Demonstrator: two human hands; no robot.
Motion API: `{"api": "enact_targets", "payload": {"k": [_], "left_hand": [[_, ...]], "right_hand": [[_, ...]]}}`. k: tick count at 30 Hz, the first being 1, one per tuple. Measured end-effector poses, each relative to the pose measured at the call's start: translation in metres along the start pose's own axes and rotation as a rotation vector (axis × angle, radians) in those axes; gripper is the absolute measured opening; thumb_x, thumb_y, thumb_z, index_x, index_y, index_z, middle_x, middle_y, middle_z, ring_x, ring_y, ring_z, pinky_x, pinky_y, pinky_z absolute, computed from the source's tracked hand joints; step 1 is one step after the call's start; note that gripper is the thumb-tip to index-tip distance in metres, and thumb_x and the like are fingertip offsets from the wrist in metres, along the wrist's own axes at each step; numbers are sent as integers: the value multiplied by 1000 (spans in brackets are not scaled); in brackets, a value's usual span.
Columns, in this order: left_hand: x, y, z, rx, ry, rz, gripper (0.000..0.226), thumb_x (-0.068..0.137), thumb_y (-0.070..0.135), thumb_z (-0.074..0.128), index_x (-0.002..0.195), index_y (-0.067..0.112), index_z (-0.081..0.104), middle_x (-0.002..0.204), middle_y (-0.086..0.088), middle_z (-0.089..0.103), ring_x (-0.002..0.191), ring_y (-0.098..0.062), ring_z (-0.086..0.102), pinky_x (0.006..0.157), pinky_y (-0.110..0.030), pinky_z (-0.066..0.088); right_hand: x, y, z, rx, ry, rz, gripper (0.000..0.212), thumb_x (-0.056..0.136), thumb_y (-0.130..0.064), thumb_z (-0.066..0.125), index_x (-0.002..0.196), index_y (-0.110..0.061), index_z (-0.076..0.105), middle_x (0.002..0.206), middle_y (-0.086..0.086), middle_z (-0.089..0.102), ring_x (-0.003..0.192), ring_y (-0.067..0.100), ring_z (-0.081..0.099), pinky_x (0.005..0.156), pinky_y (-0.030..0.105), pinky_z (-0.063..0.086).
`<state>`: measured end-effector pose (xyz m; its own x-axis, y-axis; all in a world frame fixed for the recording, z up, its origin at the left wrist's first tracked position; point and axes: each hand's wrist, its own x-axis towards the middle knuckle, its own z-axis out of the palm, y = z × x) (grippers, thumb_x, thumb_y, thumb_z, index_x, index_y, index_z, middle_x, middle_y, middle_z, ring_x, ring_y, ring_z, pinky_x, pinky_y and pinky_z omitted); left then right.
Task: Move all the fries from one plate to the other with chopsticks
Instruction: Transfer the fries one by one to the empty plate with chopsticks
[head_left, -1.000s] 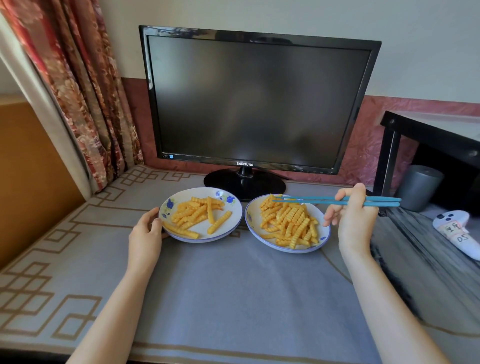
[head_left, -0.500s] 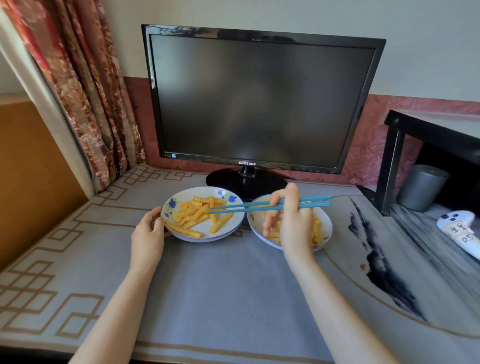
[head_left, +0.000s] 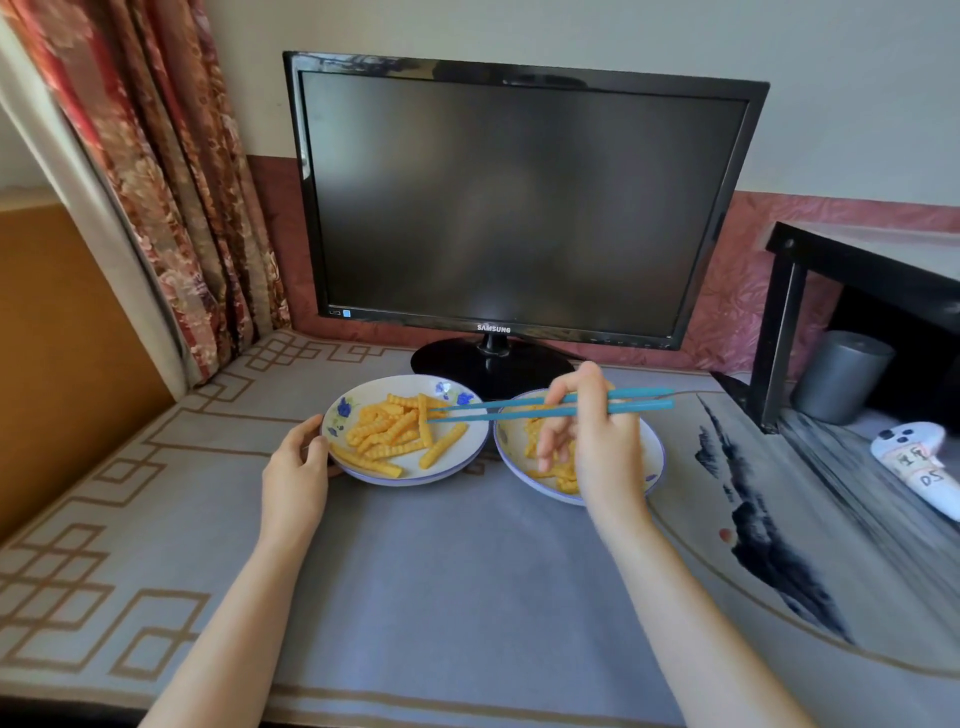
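Yellow fries (head_left: 387, 434), teal chopsticks (head_left: 498, 414), black monitor (head_left: 519, 197).
In front of the monitor, the ridged orange-yellow fries lie on a white flowered plate (head_left: 340, 415) with blue blossoms and on a second plate (head_left: 655, 457), white with a thin blue rim. The tablecloth (head_left: 457, 582) below the monitor is grey with a tan fret-line border and black ink-wash strokes towards the monitor's right. Left of the monitor hangs a red-and-cream floral curtain (head_left: 171, 197). Right of it are a grey cup (head_left: 839, 379) and a black side table (head_left: 779, 322).
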<state>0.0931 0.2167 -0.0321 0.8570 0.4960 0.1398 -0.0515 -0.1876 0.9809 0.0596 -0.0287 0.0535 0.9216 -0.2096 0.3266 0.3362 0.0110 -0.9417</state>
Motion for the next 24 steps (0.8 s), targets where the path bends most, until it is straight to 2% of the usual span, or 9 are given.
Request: {"api": "enact_targets", "payload": {"k": [4, 11, 14, 17, 20, 24], "left_hand": [[-2, 2, -1, 14, -1, -3, 36, 99, 9, 37, 131, 10, 54, 113, -4, 62, 84, -16, 64, 81, -29, 48], [-2, 1, 0, 18, 1, -6, 36, 99, 9, 37, 131, 12, 55, 113, -4, 63, 83, -15, 65, 79, -27, 47], [-2, 1, 0, 26, 0, -9, 37, 100, 10, 37, 132, 12, 54, 115, -4, 63, 87, -19, 66, 78, -26, 47], [-2, 0, -1, 26, -4, -7, 36, 100, 10, 37, 132, 11, 54, 116, -4, 63, 87, -17, 66, 77, -26, 47], [-2, -1, -1, 24, -3, -6, 36, 100, 10, 37, 132, 11, 54, 117, -5, 63, 87, -18, 66, 78, -27, 48], [0, -2, 0, 5, 4, -4, 37, 99, 9, 38, 132, 8, 55, 118, -8, 63, 98, -25, 66, 76, -24, 48]], "right_hand": [[13, -8, -35, -28, 138, -60, 42, 103, -26, 34, 68, -11, 52, 39, 10, 46, 33, 24, 40, 37, 19, 31], [28, 0, -80, -109, 302, -97, 42, 103, -24, 32, 68, -10, 51, 36, 7, 47, 29, 20, 40, 35, 19, 30], [30, 8, -81, -134, 311, -100, 43, 104, -26, 32, 68, -12, 52, 36, 6, 48, 29, 21, 41, 35, 19, 31], [33, 17, -76, -150, 281, -105, 43, 104, -26, 32, 69, -12, 52, 36, 7, 46, 30, 21, 40, 35, 19, 30], [36, 22, -71, -184, 218, -110, 43, 106, -28, 31, 72, -11, 52, 36, 6, 45, 31, 22, 38, 37, 26, 33], [39, 23, -71, -230, 183, -123, 44, 105, -31, 30, 73, -13, 53, 38, 6, 46, 33, 22, 39, 39, 27, 34]]}}
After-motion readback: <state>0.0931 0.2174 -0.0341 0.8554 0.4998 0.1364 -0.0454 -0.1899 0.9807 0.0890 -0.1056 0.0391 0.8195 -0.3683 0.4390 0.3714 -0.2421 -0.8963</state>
